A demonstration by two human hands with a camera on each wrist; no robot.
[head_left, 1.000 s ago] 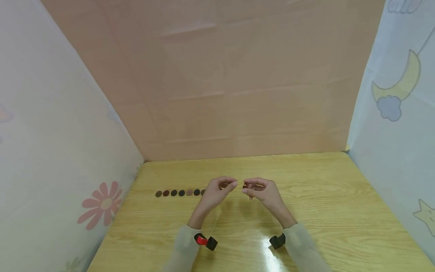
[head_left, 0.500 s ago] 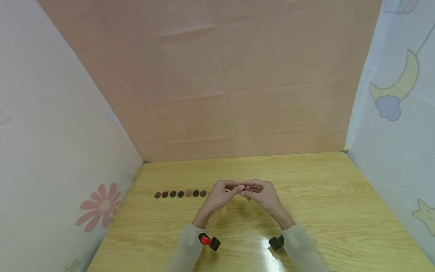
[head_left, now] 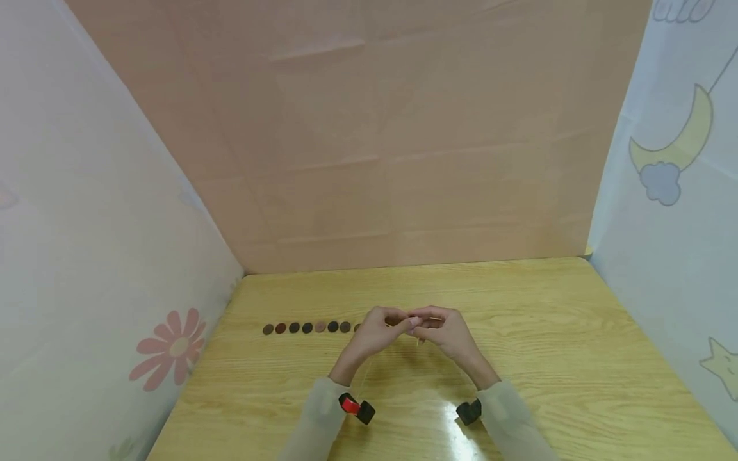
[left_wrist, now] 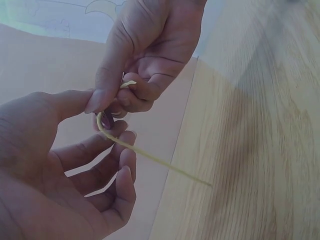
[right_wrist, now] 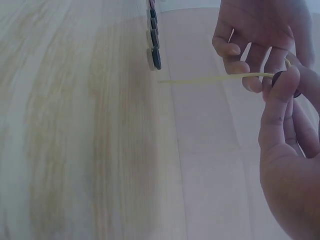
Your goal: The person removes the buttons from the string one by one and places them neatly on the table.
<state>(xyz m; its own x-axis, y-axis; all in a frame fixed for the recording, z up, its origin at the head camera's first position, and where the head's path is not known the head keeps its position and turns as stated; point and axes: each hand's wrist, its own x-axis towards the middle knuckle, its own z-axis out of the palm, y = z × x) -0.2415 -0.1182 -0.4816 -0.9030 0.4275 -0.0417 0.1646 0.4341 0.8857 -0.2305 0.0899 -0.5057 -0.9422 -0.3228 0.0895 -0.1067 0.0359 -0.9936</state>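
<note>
In the head view my left hand (head_left: 375,333) and right hand (head_left: 450,330) meet above the table, fingertips touching. My right hand's thumb and fingers hold a dark, round button-like disc (right_wrist: 278,76), mostly covered by the fingers. A yellow cord (left_wrist: 155,158) runs at the disc and hangs below it; a short cord end (left_wrist: 128,84) sticks out by my right fingers in the left wrist view. My left thumb and index finger pinch at the cord beside the disc, the exact contact partly hidden. Its other fingers are loosely bent.
A row of several brown, red and black discs (head_left: 307,328) lies on the wooden table (head_left: 548,333), left of the hands. A pinkish-brown sheet (head_left: 375,160) stands behind the table. Patterned white panels (head_left: 104,224) flank it on both sides.
My left hand has moved right and met my right hand at the disc, closing the gap between them. More of the disc row shows. Over the last half second the hands barely shift.
</note>
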